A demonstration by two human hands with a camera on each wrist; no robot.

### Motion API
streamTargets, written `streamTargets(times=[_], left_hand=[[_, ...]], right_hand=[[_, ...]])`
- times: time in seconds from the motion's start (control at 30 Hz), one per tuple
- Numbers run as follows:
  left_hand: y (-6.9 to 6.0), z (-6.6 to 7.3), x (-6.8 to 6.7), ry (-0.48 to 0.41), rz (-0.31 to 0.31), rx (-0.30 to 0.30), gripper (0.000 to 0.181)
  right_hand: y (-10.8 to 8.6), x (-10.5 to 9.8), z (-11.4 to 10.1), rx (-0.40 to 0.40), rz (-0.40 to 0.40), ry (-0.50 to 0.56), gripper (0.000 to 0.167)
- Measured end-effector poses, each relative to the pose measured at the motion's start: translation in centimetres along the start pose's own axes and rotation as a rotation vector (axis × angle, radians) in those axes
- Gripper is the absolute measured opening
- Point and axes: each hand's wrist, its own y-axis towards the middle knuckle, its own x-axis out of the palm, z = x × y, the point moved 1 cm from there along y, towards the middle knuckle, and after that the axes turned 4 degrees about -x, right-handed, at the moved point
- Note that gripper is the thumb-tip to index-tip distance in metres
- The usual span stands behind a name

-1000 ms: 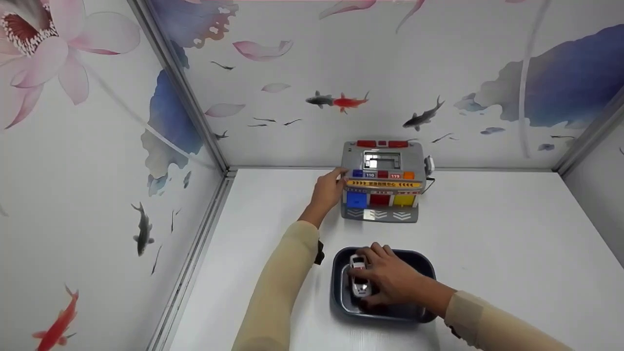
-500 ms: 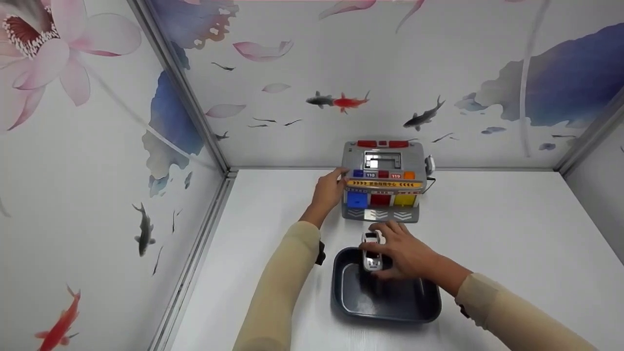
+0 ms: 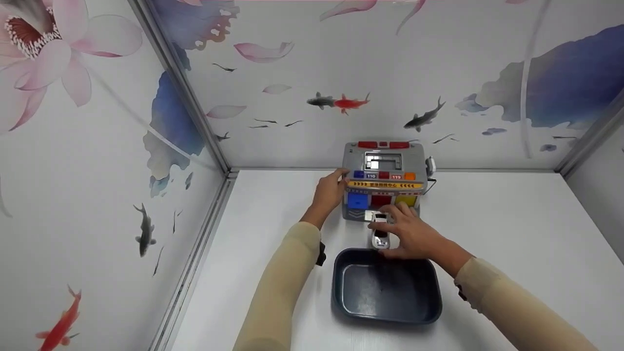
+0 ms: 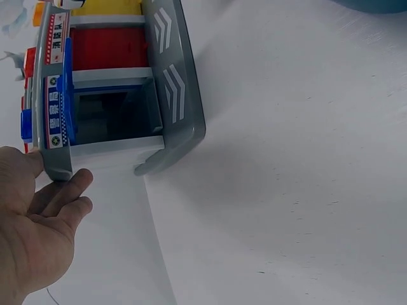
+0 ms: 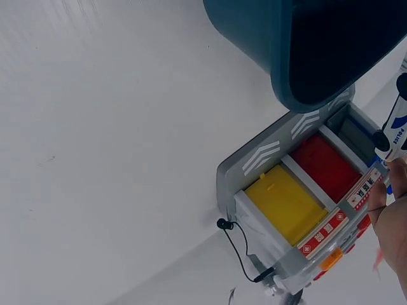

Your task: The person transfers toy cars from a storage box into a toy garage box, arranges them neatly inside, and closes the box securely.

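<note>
A grey toy garage (image 3: 413, 158) stands against the back wall, with blue, red and yellow doors. My left hand (image 3: 327, 192) pinches the left corner of its roof between thumb and fingers. In the left wrist view the blue door (image 4: 68, 95) is swung up, and a dark bay shows below it; the red door (image 4: 111, 49) is down. My right hand (image 3: 412, 236) grips a white toy police car (image 3: 380, 242) by its sides, just before the garage's front ramp (image 3: 355, 214). Part of the car is cut off in the right wrist view.
A dark blue tray (image 3: 387, 319) sits in front of the garage, close behind the car. A small handset (image 3: 430, 165) with a black cord (image 5: 238, 253) hangs on the garage's right side. Printed walls border the white table (image 3: 507, 243).
My right hand has lifted the toy police car out of the tray and carried it forward to the garage ramp. My left hand has stayed at the roof corner.
</note>
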Motion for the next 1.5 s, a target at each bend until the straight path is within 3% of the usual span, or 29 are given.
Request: streamTargets(times=[0.2, 0.73, 0.97, 1.2, 1.5], left_hand=[[0.1, 0.0, 0.1, -0.007, -0.009, -0.029, 0.038], [0.2, -0.1, 0.1, -0.008, 0.010, 0.003, 0.037], [0.2, -0.4, 0.2, 0.018, 0.026, 0.028, 0.037], [0.0, -0.5, 0.3, 0.004, 0.030, 0.013, 0.036], [0.0, 0.0, 0.3, 0.025, 0.014, -0.017, 0.038]], right_hand=[[0.5, 0.5, 1.0, 0.035, 0.024, 0.012, 0.062], [2.1, 2.7, 2.5, 0.114, 0.000, -0.003, 0.061], [3.5, 3.9, 2.4, 0.157, -0.091, 0.029, 0.065], [5.4, 5.0, 1.6, 0.217, -0.194, 0.070, 0.064], [6.6, 6.3, 1.3, 0.244, -0.284, 0.031, 0.067]])
